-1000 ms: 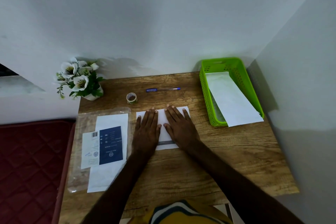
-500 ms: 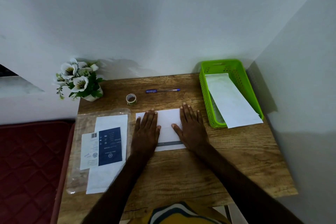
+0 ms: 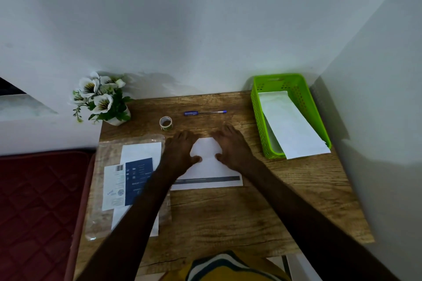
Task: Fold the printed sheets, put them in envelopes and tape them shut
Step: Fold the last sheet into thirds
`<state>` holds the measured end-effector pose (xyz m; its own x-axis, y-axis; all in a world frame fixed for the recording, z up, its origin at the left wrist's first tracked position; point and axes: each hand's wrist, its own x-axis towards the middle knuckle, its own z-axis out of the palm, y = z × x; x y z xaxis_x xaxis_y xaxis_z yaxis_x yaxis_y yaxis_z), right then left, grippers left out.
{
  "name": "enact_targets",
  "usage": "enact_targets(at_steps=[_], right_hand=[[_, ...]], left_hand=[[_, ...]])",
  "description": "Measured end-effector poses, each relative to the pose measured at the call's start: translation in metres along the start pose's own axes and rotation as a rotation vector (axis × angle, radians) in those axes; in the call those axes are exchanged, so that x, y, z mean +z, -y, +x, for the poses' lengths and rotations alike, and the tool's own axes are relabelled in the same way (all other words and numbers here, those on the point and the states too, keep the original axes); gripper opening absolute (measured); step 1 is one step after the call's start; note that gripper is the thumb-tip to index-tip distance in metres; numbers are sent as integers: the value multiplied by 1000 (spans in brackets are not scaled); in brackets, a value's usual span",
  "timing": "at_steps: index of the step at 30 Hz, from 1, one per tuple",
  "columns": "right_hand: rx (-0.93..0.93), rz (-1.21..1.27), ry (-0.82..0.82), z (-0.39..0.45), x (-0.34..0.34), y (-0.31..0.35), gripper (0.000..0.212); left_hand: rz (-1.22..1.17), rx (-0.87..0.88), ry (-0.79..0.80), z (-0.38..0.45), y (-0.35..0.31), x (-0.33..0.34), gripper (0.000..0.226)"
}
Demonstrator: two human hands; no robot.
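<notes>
A folded white printed sheet [image 3: 206, 167] with a dark band along its near edge lies in the middle of the wooden table [image 3: 239, 217]. My left hand [image 3: 180, 151] holds its far left corner and my right hand [image 3: 233, 148] its far right corner. On both hands the fingers bend over the far edge and the thumbs lie on top of the paper. A small roll of clear tape [image 3: 166, 123] stands behind the sheet. A white envelope [image 3: 290, 124] leans out of the green basket [image 3: 259, 116] at the right.
A plastic sleeve with papers and a dark blue leaflet [image 3: 134, 180] lies at the left under my left forearm. A blue pen [image 3: 205, 112] lies near the wall, and a flower pot [image 3: 102, 100] sits at the back left corner. Walls close the back and right.
Both hands lay flat on the sheet and slid apart. Now they have moved to its far corners and their fingers have bent over the far edge.
</notes>
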<state>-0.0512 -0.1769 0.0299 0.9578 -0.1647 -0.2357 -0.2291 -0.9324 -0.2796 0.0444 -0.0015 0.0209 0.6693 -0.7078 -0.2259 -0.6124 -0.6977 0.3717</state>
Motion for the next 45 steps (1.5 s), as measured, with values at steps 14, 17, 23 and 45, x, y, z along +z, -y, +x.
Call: enact_targets(at_steps=[14, 17, 23, 45], right_hand=[[64, 21, 210, 23, -28, 6, 74], [49, -39, 193, 24, -28, 8, 96], [-31, -18, 78, 17, -23, 8, 57], [-169, -171, -19, -30, 38, -9, 60]], left_hand=[[-1, 16, 132, 27, -10, -22, 70], [37, 4, 123, 24, -14, -22, 73], [88, 49, -55, 8, -21, -17, 53], [163, 44, -102, -32, -11, 47, 63]])
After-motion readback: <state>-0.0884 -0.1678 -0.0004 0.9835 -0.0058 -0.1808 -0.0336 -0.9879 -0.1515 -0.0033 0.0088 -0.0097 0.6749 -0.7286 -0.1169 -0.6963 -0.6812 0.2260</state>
